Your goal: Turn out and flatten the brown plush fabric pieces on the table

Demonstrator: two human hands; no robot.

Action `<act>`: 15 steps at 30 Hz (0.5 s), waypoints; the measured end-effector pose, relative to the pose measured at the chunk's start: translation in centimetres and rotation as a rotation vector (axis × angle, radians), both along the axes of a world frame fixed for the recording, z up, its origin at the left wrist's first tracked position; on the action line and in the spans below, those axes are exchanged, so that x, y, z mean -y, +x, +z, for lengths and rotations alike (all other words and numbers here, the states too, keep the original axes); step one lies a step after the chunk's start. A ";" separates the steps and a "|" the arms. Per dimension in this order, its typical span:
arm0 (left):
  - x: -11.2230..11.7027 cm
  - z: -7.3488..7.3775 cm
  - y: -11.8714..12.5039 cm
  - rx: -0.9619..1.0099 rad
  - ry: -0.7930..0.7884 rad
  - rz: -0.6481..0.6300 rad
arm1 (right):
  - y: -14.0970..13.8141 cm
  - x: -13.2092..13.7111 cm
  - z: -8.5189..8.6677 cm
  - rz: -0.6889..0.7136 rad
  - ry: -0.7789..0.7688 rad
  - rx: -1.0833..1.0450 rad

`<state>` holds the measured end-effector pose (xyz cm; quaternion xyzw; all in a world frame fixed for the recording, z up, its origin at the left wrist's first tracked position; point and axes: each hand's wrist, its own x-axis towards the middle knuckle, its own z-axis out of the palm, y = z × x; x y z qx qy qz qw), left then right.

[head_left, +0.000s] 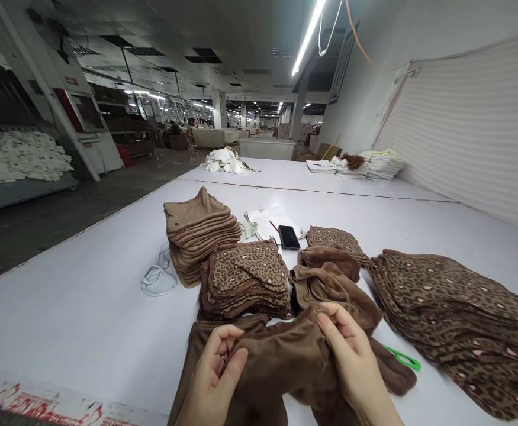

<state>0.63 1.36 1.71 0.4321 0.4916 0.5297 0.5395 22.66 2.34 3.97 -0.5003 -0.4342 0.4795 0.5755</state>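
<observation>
My left hand [221, 370] pinches one side of a brown garment [280, 361], soft cloth that looks like a pair of pants, between thumb and fingers. On its other side, my right hand [345, 346] grips the upper edge, so the cloth is stretched between both hands above the table. More brown cloth [192, 361] lies under and left of it. Just beyond my hands sit a stack of leopard-print pieces [250, 272] and a crumpled brown garment [330, 284]. A bright green tool [403, 358], possibly thread snips, lies partly hidden right of my right hand.
On the white table [85, 319] stand a tall stack of plain brown pieces [200, 231] and a larger leopard-print pile [458, 313]. A black phone [289, 237] rests by papers [265, 219]. A pale cord [156, 281] lies left. White cloth [225, 160] is at the far end.
</observation>
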 end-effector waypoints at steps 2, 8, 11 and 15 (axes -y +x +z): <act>0.2 -0.7 0.0 0.031 -0.042 0.037 | -0.7 0.1 -1.2 0.034 -0.050 -0.089; 0.9 -1.3 -1.4 0.212 -0.151 -0.019 | -1.8 -0.5 -3.4 -0.070 -0.046 -0.155; 1.3 -1.8 -1.8 0.331 -0.333 -0.104 | -2.2 -1.1 -3.3 -0.142 -0.029 -0.151; 1.6 -2.6 -1.4 0.391 -0.317 -0.270 | -2.8 -2.1 -2.7 -0.185 -0.020 -0.159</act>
